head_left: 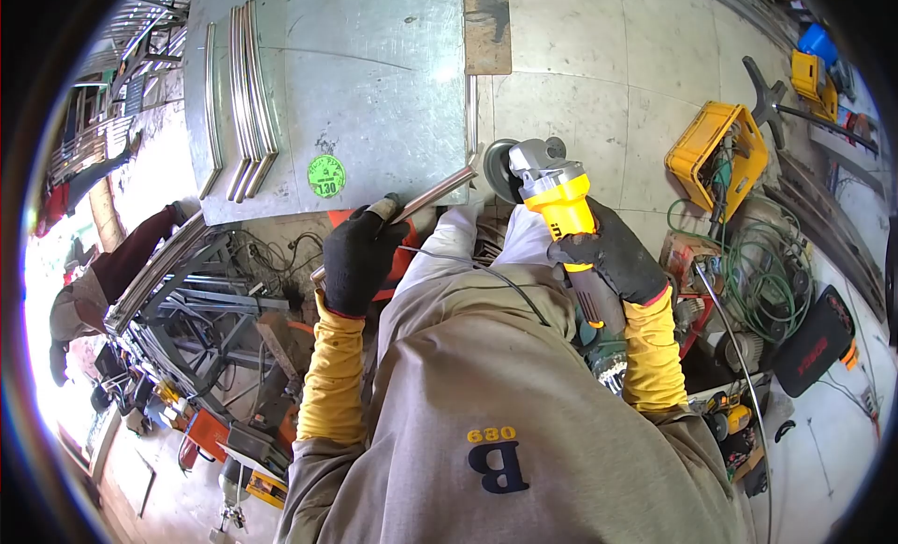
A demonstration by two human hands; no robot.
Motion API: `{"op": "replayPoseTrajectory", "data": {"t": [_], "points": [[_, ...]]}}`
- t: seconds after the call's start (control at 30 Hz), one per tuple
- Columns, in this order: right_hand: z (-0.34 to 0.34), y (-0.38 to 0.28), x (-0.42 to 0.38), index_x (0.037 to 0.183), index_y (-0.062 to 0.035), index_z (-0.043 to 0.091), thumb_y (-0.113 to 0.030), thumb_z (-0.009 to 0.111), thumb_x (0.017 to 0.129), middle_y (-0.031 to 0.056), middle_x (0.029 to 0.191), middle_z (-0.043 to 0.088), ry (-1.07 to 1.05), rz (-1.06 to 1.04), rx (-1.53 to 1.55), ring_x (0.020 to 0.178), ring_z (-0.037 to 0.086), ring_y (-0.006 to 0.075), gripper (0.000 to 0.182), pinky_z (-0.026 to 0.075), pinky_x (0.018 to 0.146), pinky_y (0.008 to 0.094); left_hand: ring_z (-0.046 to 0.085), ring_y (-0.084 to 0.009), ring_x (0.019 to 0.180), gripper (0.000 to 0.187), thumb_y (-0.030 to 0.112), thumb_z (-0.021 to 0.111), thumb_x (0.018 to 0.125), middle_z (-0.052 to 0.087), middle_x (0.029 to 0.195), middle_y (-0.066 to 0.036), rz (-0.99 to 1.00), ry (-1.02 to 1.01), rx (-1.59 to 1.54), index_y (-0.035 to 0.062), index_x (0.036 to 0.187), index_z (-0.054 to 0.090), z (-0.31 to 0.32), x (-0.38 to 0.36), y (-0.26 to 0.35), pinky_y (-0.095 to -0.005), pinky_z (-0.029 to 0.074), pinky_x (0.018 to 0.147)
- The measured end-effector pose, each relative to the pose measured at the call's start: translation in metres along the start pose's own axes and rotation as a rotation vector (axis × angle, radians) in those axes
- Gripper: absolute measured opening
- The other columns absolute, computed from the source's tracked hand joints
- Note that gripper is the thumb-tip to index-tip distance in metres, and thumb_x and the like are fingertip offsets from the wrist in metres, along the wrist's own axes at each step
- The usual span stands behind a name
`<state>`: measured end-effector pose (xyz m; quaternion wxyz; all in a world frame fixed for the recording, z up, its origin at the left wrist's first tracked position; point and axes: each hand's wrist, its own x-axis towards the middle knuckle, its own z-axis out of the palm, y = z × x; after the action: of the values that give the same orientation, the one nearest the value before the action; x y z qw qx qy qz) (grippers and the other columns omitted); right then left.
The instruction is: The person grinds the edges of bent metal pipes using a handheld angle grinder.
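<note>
My left hand (358, 256), in a black glove with a yellow sleeve, grips a thin metal rod (432, 192) that slants up to the right. The rod's far end lies at the edge of a galvanised steel sheet (374, 86). My right hand (613, 257), also gloved, holds a yellow and grey angle grinder (554, 190) by its body. The grinder's disc (499, 170) sits right beside the rod's tip. Several curved metal strips (245, 104) lie on the sheet's left side.
A green round sticker (326, 176) marks the sheet's near edge. A yellow crate (717, 153), green coiled hose (762, 273) and a black tool case (816, 343) crowd the floor at right. Metal racks (178, 282) and another person (103, 282) stand at left.
</note>
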<state>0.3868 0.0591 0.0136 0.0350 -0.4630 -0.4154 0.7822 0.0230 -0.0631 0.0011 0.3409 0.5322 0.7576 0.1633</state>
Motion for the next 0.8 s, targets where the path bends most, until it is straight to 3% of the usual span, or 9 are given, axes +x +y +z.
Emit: {"op": "replayPoseTrajectory", "data": {"t": [0.07, 0.13, 0.23, 0.4, 0.5, 0.57, 0.67, 0.8], "points": [[0.001, 0.000, -0.001, 0.147, -0.0041, 0.065, -0.028, 0.082, 0.099, 0.0028, 0.121, 0.072, 0.009, -0.005, 0.063, 0.108, 0.065, 0.0130, 0.056, 0.055, 0.099, 0.0336, 0.082, -0.0280, 0.100, 0.039, 0.013, 0.083, 0.096, 0.083, 0.113, -0.020, 0.011, 0.007, -0.003, 0.0000, 0.132, 0.079, 0.000, 0.000, -0.001, -0.0351, 0.062, 0.088], [0.003, 0.000, 0.001, 0.147, -0.0040, 0.065, -0.027, 0.082, 0.099, 0.0030, 0.121, 0.072, -0.004, -0.023, 0.074, 0.107, 0.065, 0.0132, 0.056, 0.056, 0.098, 0.0335, 0.080, -0.0355, 0.099, 0.037, 0.016, 0.083, 0.094, 0.081, 0.112, -0.018, 0.016, 0.026, -0.039, 0.0052, 0.129, 0.080, 0.001, -0.001, 0.000, -0.0414, 0.063, 0.084], [0.006, -0.007, -0.001, 0.146, -0.0036, 0.065, -0.027, 0.082, 0.099, 0.0030, 0.120, 0.072, -0.015, -0.040, 0.094, 0.106, 0.066, 0.0132, 0.056, 0.056, 0.098, 0.0336, 0.082, -0.0278, 0.099, 0.040, 0.012, 0.084, 0.095, 0.083, 0.113, -0.020, 0.011, 0.004, -0.012, -0.0002, 0.133, 0.078, 0.002, 0.000, 0.001, -0.0352, 0.062, 0.087], [0.001, -0.003, 0.002, 0.143, -0.0032, 0.066, -0.026, 0.083, 0.099, 0.0029, 0.120, 0.073, 0.004, -0.039, -0.023, 0.105, 0.067, 0.0125, 0.052, 0.057, 0.097, 0.0332, 0.081, -0.0279, 0.098, 0.039, 0.011, 0.082, 0.096, 0.082, 0.114, -0.019, 0.027, -0.007, 0.021, -0.0003, 0.133, 0.078, -0.001, -0.002, -0.001, -0.0357, 0.061, 0.085], [0.000, 0.008, 0.004, 0.144, -0.0016, 0.064, -0.026, 0.082, 0.101, 0.0037, 0.119, 0.073, 0.031, -0.024, 0.066, 0.105, 0.069, 0.0120, 0.052, 0.059, 0.096, 0.0327, 0.080, -0.0293, 0.094, 0.038, 0.011, 0.080, 0.097, 0.081, 0.112, -0.017, 0.047, -0.010, 0.033, 0.0015, 0.133, 0.078, -0.002, -0.002, -0.004, -0.0375, 0.060, 0.082], [0.000, 0.017, 0.004, 0.149, -0.0012, 0.060, -0.030, 0.085, 0.098, 0.0068, 0.116, 0.072, 0.058, -0.010, 0.275, 0.094, 0.075, 0.0155, 0.063, 0.063, 0.085, 0.0331, 0.079, -0.0306, 0.092, 0.037, 0.012, 0.079, 0.098, 0.080, 0.111, -0.016, 0.036, -0.024, 0.053, 0.0029, 0.134, 0.077, -0.005, -0.002, -0.004, -0.0387, 0.060, 0.080], [0.002, 0.009, 0.000, 0.148, -0.0011, 0.059, -0.030, 0.086, 0.097, 0.0088, 0.112, 0.073, 0.023, -0.039, 0.285, 0.091, 0.075, 0.0170, 0.065, 0.063, 0.084, 0.0343, 0.077, -0.0337, 0.090, 0.039, 0.012, 0.077, 0.099, 0.078, 0.109, -0.016, 0.073, -0.020, 0.133, 0.0067, 0.137, 0.075, -0.004, 0.000, 0.002, -0.0418, 0.060, 0.078], [-0.002, 0.017, 0.003, 0.147, -0.0010, 0.059, -0.031, 0.085, 0.097, 0.0106, 0.108, 0.075, 0.021, -0.074, 0.308, 0.087, 0.076, 0.0187, 0.064, 0.063, 0.082, 0.0350, 0.078, -0.0339, 0.099, 0.042, 0.013, 0.077, 0.099, 0.078, 0.116, -0.015, 0.050, -0.029, 0.208, 0.0093, 0.141, 0.073, -0.003, 0.001, 0.005, -0.0418, 0.061, 0.083]]}}
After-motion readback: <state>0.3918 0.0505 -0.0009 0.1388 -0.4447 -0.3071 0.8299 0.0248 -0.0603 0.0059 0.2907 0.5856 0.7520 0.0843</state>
